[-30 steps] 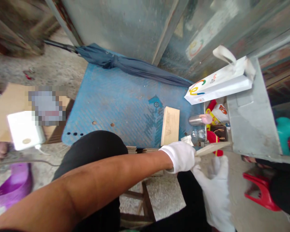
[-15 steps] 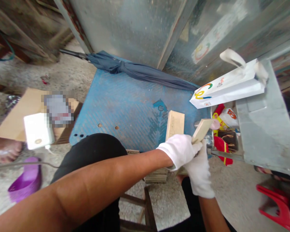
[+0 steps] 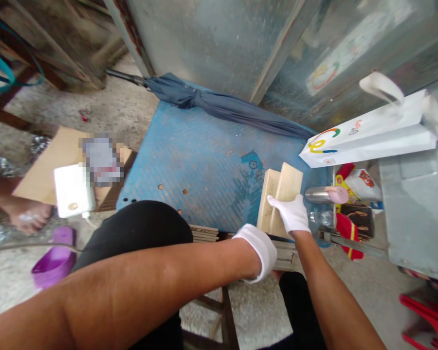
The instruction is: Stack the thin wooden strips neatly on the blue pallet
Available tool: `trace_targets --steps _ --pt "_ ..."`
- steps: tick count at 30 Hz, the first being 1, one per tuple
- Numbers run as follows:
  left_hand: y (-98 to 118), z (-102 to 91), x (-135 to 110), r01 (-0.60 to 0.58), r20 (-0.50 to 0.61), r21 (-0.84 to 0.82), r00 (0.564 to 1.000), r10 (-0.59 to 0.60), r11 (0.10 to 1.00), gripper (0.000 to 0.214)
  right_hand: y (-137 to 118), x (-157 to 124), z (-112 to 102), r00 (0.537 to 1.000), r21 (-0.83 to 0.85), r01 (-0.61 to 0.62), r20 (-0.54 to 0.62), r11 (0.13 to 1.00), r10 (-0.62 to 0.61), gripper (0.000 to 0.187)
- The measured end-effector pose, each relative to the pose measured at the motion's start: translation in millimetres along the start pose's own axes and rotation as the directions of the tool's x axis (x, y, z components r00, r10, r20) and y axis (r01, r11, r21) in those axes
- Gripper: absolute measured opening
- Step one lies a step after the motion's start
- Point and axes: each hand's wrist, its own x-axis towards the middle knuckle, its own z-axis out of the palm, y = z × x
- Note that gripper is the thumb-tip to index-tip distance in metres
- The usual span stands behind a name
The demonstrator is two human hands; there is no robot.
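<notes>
My right hand [image 3: 292,214], in a white glove, grips a pale wooden board [image 3: 290,182]. Its thumb reaches across the board's left side and its fingers are at the right side. This board lies partly over a small stack of similar boards [image 3: 266,194] on the blue tabletop [image 3: 204,170]. My left hand [image 3: 257,250], also gloved, reaches down at the near table edge. Its fingers are hidden behind the wrist and cuff. Just right of it, below the tabletop, more stacked wooden pieces [image 3: 286,255] show.
A folded umbrella [image 3: 226,112] lies along the table's back. To the right are a white paper bag [image 3: 368,133], a metal flask [image 3: 317,194] and a grey metal surface [image 3: 416,214]. Cardboard [image 3: 44,170] with a white device [image 3: 75,192] sits left, near another person's foot [image 3: 31,214].
The board that was held up between both hands now lies over the tabletop stack under my right hand. My left hand has moved down and away from it. The view has shifted slightly.
</notes>
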Motion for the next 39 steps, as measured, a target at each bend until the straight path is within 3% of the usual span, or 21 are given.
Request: trace_targets --steps 5,14,23,29,35,39 --pt "-1 0.9 -5 0.015 -0.007 -0.007 1.0 -0.015 1.0 0.042 -5 9 15 0.999 -0.165 -0.047 0.005 0.985 0.049 0.114" --pt "-2 21.1 10 -0.003 -0.029 -0.022 1.0 0.002 1.0 0.043 -3 11 34 0.998 -0.203 -0.056 0.012 0.978 0.059 0.122" --pt "-1 22.2 12 0.011 0.028 -0.024 1.0 -0.01 1.0 0.044 2 12 43 0.999 -0.237 -0.05 0.008 0.97 0.053 0.129" --pt "-1 21.9 13 -0.003 0.093 0.002 0.996 0.003 1.0 0.045 2 10 51 0.998 -0.218 -0.057 -0.029 0.974 0.051 0.122" --pt "-4 17.7 9 -0.01 0.031 0.008 0.999 0.01 1.0 0.041 11 2 33 0.989 0.004 0.007 -0.147 1.0 -0.007 0.096" --pt "-7 15.7 7 -0.007 0.018 0.012 1.0 0.007 1.0 0.038 50 -19 8 0.982 0.072 -0.005 -0.189 0.997 0.018 0.09"
